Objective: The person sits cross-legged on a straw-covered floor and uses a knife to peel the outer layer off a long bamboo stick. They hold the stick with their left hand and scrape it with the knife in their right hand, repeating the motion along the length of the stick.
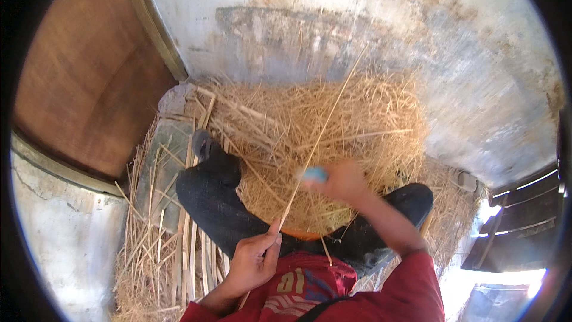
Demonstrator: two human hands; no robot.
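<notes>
My left hand (254, 262) is closed, pinching the near end of a long thin split strip (322, 130), pale like bamboo or cane. The strip slants up and away to the right, its far tip near the wall. My right hand (342, 182) is smeared by motion just right of the strip, closed round a small light-blue object (314, 174) whose kind I cannot make out. That object sits close beside the strip; whether they touch I cannot tell. A big heap of dry, straw-coloured shavings (369, 107) lies beyond both hands.
My bent legs in dark trousers (208, 188) frame the near shavings; an orange rim (304, 234) shows between them. Several cut strips (187, 250) lie at left beside a grey slab (161, 167). A stained wall (286, 42) stands behind, a brown wooden panel (89, 77) at left.
</notes>
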